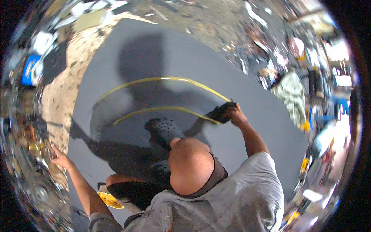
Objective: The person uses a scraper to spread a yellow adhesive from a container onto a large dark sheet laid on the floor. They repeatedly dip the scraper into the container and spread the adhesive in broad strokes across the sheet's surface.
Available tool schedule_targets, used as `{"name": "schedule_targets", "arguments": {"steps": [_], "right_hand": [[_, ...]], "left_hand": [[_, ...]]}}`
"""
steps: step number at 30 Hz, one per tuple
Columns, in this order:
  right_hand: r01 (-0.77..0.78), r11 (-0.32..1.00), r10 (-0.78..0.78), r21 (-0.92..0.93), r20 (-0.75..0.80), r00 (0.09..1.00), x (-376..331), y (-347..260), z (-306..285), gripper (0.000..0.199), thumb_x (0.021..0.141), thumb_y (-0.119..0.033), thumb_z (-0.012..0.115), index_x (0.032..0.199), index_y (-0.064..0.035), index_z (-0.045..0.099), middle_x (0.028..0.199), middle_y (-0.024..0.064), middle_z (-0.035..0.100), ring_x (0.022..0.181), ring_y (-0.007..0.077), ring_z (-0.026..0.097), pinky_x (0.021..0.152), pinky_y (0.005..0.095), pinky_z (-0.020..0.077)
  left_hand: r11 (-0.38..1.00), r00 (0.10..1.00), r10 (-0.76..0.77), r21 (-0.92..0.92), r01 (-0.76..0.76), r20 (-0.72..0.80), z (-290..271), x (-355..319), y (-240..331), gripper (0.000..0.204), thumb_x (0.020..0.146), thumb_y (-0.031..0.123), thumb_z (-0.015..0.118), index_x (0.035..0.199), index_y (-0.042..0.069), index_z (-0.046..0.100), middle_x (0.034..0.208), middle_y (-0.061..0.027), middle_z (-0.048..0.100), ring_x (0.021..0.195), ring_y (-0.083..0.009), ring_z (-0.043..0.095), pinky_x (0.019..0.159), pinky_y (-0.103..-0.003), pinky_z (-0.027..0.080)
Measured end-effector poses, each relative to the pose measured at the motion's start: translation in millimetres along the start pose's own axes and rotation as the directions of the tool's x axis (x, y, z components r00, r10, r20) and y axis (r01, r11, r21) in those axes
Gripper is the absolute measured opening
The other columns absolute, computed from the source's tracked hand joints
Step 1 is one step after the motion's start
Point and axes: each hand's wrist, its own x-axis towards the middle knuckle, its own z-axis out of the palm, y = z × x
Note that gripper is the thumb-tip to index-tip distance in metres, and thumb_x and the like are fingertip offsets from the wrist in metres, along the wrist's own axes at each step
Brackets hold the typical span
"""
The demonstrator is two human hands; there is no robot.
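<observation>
While some black thing [221,111] is gripped in the right hand [236,115] over the big grey sheet [201,56], the left hand [58,157] is held half-curled by its edge, grip can't be told. Yellow curves [178,79] are seen between; blurry clutter [266,50] is strewn beyond both.

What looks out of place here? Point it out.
A pale green cloth lies crumpled beside the right edge of the grey sheet, amid blurred clutter, as if dropped there. A perforated shoe also rests on the sheet, where it could mark the surface. I see no clear spill or damage.
</observation>
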Motion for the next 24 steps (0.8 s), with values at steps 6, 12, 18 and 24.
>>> {"name": "schedule_targets", "arguments": {"steps": [6,12,18,24], "right_hand": [[-0.543,0.221,0.937,0.810,-0.021,0.350,-86,2,-4,0.037,0.084,-0.012,0.062,0.120,-0.0011,0.060,0.116,0.0237,0.067,0.107,0.0447,0.063,0.096,0.0504,0.0480],[-0.525,-0.340,0.898,0.780,0.436,0.067,-55,-42,34,0.041,0.077,-0.026,0.069,0.105,0.0040,0.069,0.101,0.0271,0.070,0.100,0.0383,0.068,0.086,0.0443,0.0519],[-0.520,-0.209,0.966,0.828,0.256,0.020,80,-22,-15,0.038,0.080,-0.029,0.068,0.096,0.0052,0.071,0.099,0.0274,0.071,0.097,0.0424,0.069,0.085,0.0474,0.0533],[-0.692,-0.070,0.968,0.719,0.217,0.127,194,47,-108,0.027,0.085,-0.025,0.066,0.095,-0.0014,0.074,0.104,0.0231,0.072,0.098,0.0389,0.070,0.084,0.0459,0.0568]], "left_hand": [[0.975,0.888,-0.188,0.189,0.117,0.420,78,8,-19,0.097,0.080,0.060,0.075,0.137,-0.013,0.045,0.129,-0.0286,0.056,0.119,-0.0355,0.056,0.104,-0.042,0.043],[0.992,0.698,-0.004,0.092,-0.087,0.716,228,-61,59,0.103,0.082,0.062,0.072,0.146,-0.009,0.035,0.150,-0.0285,0.038,0.136,-0.0371,0.042,0.113,-0.044,0.034],[0.925,0.453,-0.030,0.197,-0.326,0.891,342,-86,95,0.110,0.079,0.066,0.071,0.153,0.000,0.025,0.152,-0.0298,0.033,0.142,-0.0440,0.033,0.116,-0.050,0.029],[0.748,0.373,-0.254,0.426,-0.509,0.892,380,-83,65,0.118,0.076,0.067,0.073,0.159,0.016,0.007,0.158,-0.0346,0.015,0.144,-0.0545,0.019,0.117,-0.053,0.025]]}}
